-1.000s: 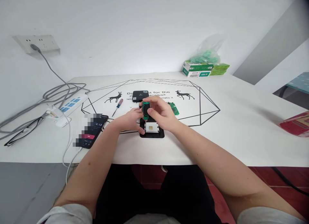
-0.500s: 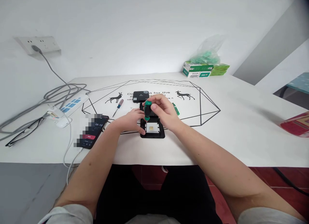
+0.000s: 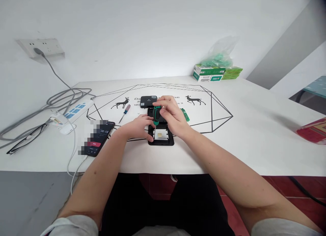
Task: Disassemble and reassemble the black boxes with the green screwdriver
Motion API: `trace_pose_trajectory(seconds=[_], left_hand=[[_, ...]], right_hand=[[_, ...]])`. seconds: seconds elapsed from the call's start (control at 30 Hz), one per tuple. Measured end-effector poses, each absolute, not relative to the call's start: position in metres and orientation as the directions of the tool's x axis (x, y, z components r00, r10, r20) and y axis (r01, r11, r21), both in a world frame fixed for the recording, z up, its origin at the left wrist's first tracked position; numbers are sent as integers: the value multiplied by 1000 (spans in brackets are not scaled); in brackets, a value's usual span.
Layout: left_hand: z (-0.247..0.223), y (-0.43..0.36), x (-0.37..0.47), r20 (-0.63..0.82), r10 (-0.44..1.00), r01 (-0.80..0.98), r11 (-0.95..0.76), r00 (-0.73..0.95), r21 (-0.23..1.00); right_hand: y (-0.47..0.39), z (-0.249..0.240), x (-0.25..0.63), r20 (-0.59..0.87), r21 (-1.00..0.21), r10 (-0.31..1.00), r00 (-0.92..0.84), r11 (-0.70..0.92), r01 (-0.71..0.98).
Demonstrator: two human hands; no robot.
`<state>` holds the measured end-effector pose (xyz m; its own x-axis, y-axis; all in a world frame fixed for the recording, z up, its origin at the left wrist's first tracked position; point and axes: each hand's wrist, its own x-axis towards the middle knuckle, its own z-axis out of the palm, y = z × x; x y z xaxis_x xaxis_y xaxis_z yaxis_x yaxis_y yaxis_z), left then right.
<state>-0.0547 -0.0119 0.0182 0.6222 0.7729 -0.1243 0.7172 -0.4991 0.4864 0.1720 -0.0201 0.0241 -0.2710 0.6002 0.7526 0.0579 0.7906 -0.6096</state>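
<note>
A green and black screwdriver (image 3: 156, 114) is gripped near upright in my right hand (image 3: 173, 115), its shaft reaching down into a black frame (image 3: 168, 142). Inside the frame lies a silver plate (image 3: 164, 135) with a small gold square. My left hand (image 3: 139, 128) grips the frame's left edge, thumb at its lower left corner. Behind the frame sits another black part, partly hidden by my right hand. Farther back is a black box (image 3: 148, 101) with small labels. A green circuit board (image 3: 185, 115) shows just right of my right hand.
Left of my hands lie a second screwdriver (image 3: 124, 113) and a phone (image 3: 101, 139) with a white cable. Farther left are a power strip (image 3: 79, 110), coiled grey cables and glasses (image 3: 26, 139). Green boxes (image 3: 209, 73) stand at the back right; a red package (image 3: 312, 131) is at the right.
The screwdriver handle has shifted slightly right and tilts a little more. My right hand's fingers have moved up around its top. My left hand stays in place.
</note>
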Motion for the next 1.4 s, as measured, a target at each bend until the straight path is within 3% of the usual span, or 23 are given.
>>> trace_pose_trajectory(seconds=[0.17,0.43,0.57,0.7,0.9,1.03,1.4], left_hand=[[17,-12,-55,-129,772,718,-496,622,488],[22,-16,-52,-126,782,716,-476,610,510],[21,-14,-51,-120,769,708,-500,628,499],[18,-12,-52,-116,765,705,-509,633,494],[21,-15,-53,-127,785,718,-471,606,513],[24,-16,-51,-139,789,724,-459,599,514],[26,-20,-48,-121,806,725,-442,579,529]], right_hand=[[-20,24,173,747,-621,613,-258,782,58],[-25,20,165,605,-795,752,-262,590,-141],[-28,20,164,564,-825,765,-311,530,-195],[-27,21,167,626,-775,708,-327,611,-160],[-20,21,171,736,-600,589,-334,796,79],[-19,20,172,754,-591,580,-308,804,68],[-30,17,161,571,-821,725,-385,516,-247]])
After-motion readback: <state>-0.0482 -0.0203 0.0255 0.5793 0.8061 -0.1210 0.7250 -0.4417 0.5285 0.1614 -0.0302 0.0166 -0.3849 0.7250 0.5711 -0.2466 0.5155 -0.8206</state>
